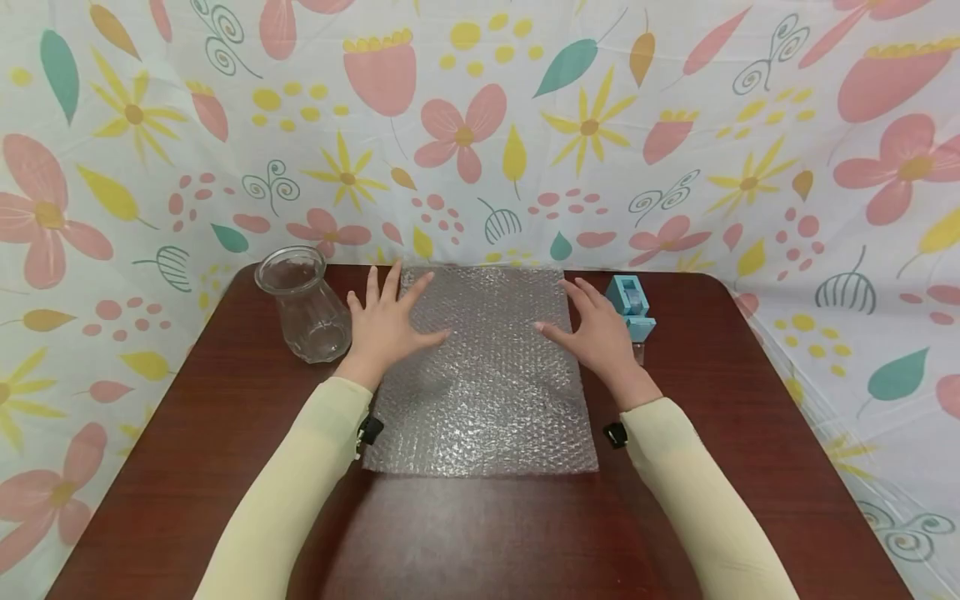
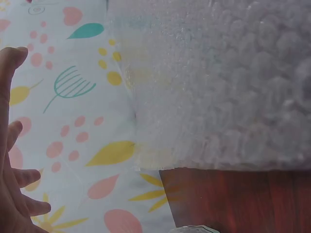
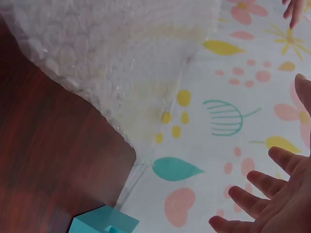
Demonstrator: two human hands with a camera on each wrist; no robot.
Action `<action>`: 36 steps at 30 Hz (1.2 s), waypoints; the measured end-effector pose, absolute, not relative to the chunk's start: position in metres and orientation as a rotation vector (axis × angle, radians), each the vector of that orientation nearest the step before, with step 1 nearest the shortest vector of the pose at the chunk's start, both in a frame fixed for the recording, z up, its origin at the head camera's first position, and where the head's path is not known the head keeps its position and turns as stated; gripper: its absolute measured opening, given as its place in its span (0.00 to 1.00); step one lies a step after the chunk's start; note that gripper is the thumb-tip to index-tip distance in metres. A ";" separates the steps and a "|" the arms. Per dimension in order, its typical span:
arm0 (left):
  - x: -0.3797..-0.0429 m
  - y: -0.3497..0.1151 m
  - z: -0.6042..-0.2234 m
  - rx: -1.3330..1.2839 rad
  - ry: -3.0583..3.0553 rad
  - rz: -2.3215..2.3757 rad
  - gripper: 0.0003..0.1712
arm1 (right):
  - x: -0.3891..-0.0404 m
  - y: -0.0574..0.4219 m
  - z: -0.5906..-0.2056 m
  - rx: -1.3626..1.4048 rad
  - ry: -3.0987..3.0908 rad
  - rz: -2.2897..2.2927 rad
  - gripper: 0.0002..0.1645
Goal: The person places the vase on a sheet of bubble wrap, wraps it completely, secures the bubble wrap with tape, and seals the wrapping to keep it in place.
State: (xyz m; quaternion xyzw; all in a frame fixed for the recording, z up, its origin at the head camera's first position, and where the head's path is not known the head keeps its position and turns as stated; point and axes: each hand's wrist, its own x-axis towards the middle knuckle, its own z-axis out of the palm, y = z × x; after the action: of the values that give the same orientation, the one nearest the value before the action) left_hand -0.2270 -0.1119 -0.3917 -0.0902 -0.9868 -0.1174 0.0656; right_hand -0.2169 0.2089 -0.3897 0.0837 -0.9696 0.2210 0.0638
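Observation:
A sheet of clear bubble wrap lies flat on the dark wooden table, between and under my hands in the head view. My left hand is over its left edge, fingers spread and thumb out toward the middle. Over the right edge is my right hand, its fingers stretched forward and its thumb pointing inward. Both wrist views show the fingers apart from the bubble wrap, with nothing held. A clear glass vase stands just left of my left hand. Beside my right hand sits a light-blue tape dispenser, partly behind the hand.
The reddish-brown table extends toward me and to both sides. A white cloth printed with flowers and leaves hangs directly behind the table and along its sides. Dark wrist cameras are strapped at both sleeve cuffs.

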 end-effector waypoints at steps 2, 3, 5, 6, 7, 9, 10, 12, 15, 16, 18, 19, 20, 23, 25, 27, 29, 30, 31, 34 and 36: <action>-0.226 -0.113 -0.394 -0.276 -2.970 -0.362 0.57 | -0.215 0.208 -0.391 0.259 -2.941 0.699 0.51; -0.225 -0.114 -0.395 -0.278 -2.969 -0.365 0.57 | -0.214 0.207 -0.392 0.267 -2.945 0.703 0.51; -0.223 -0.115 -0.397 -0.278 -2.970 -0.380 0.57 | -0.213 0.206 -0.394 0.291 -2.953 0.698 0.50; -0.221 -0.116 -0.398 -0.278 -2.971 -0.381 0.57 | -0.212 0.205 -0.395 0.310 -2.954 0.696 0.50; -0.220 -0.117 -0.399 -0.277 -2.972 -0.384 0.57 | -0.211 0.205 -0.396 0.327 -2.959 0.697 0.50; -0.217 -0.118 -0.401 -0.272 -2.971 -0.386 0.57 | -0.210 0.202 -0.398 0.375 -2.968 0.680 0.50; -0.216 -0.119 -0.401 -0.270 -2.969 -0.386 0.57 | -0.209 0.201 -0.399 0.397 -2.974 0.666 0.50; -0.213 -0.120 -0.403 -0.271 -2.962 -0.385 0.58 | -0.207 0.199 -0.401 0.440 -2.986 0.634 0.50; -0.210 -0.122 -0.404 -0.280 -2.948 -0.404 0.57 | -0.204 0.195 -0.404 0.486 -3.001 0.576 0.49; -0.208 -0.122 -0.405 -0.284 -2.945 -0.407 0.57 | -0.203 0.194 -0.405 0.493 -3.006 0.565 0.49; -0.206 -0.124 -0.406 -0.290 -2.937 -0.414 0.57 | -0.201 0.191 -0.406 0.511 -3.012 0.562 0.49; -0.204 -0.125 -0.406 -0.289 -2.934 -0.413 0.57 | -0.200 0.189 -0.406 0.521 -3.015 0.563 0.49; -0.203 -0.126 -0.406 -0.289 -2.930 -0.415 0.57 | -0.199 0.188 -0.406 0.532 -3.019 0.564 0.49; -0.200 -0.130 -0.408 -0.279 -2.916 -0.433 0.57 | -0.197 0.183 -0.406 0.566 -3.038 0.580 0.49; -0.198 -0.134 -0.410 -0.270 -2.916 -0.436 0.57 | -0.196 0.181 -0.407 0.592 -3.052 0.589 0.49; -0.196 -0.138 -0.411 -0.264 -2.921 -0.428 0.57 | -0.196 0.178 -0.407 0.613 -3.065 0.595 0.49; -0.194 -0.142 -0.413 -0.262 -2.926 -0.422 0.57 | -0.195 0.177 -0.408 0.631 -3.072 0.595 0.49; -0.193 -0.143 -0.414 -0.260 -2.926 -0.418 0.57 | -0.195 0.176 -0.408 0.637 -3.076 0.592 0.49; -0.192 -0.145 -0.414 -0.259 -2.922 -0.419 0.57 | -0.194 0.176 -0.408 0.644 -3.077 0.585 0.49; -0.190 -0.149 -0.415 -0.258 -2.908 -0.423 0.56 | -0.194 0.175 -0.407 0.645 -3.089 0.568 0.49; -0.189 -0.150 -0.416 -0.255 -2.904 -0.427 0.56 | -0.194 0.174 -0.406 0.640 -3.099 0.558 0.50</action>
State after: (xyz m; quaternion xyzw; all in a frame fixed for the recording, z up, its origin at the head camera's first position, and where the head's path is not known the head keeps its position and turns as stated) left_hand -0.1894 -0.1504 -0.4160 -0.0861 -0.9810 -0.1443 0.0973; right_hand -0.1936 0.1743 -0.4064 0.1991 -0.9638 0.1736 -0.0357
